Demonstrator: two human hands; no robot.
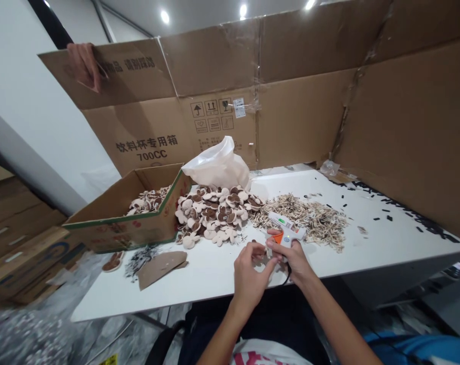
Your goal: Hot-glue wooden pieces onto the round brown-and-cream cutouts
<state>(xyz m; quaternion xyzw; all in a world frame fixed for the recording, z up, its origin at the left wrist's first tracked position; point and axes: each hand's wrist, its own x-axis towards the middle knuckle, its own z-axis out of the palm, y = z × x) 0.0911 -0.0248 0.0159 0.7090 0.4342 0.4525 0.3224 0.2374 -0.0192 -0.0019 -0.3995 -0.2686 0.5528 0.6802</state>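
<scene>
My right hand [292, 256] is wrapped round the grip of a white and orange glue gun [285, 229], whose nozzle points left and away over the white table [385, 248]. My left hand [248, 271] sits just left of it, fingers pinched on a small piece I cannot make out, close under the gun. Behind the hands lies a heap of brown and cream mushroom-shaped pieces [214, 213]. To its right spreads a pile of thin pale sticks [313, 215].
An open cardboard box [119, 223] holding more mushroom pieces stands at the left. A white plastic bag [218, 165] sits behind the heap. Tall cardboard walls [309, 101] ring the table; another person's hand [83, 63] grips the top left edge. Cardboard scrap [159, 266] lies near the front.
</scene>
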